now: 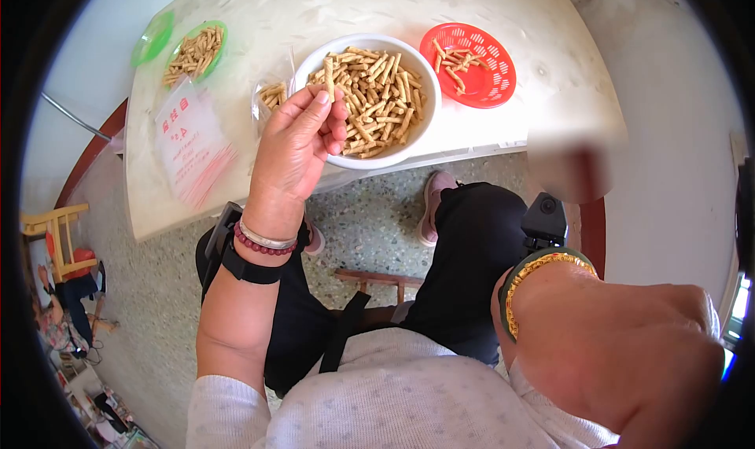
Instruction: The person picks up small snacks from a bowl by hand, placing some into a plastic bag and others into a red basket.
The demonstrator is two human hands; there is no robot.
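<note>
My left hand [299, 142] is raised over the near rim of a white bowl [425, 126] full of tan snack sticks [377, 103]. It pinches one stick [329, 78] upright between thumb and fingers. My right hand [629, 355] is close to the camera at the lower right, away from the table; its fingers are out of sight. A green and gold bangle circles that wrist.
A red perforated basket [491, 83] with a few sticks sits right of the bowl. A green dish [206, 56] of sticks and a green lid [153, 36] lie at the table's left. Clear printed bags [189, 134] lie near the table edge. A wooden stool [377, 280] stands between my legs.
</note>
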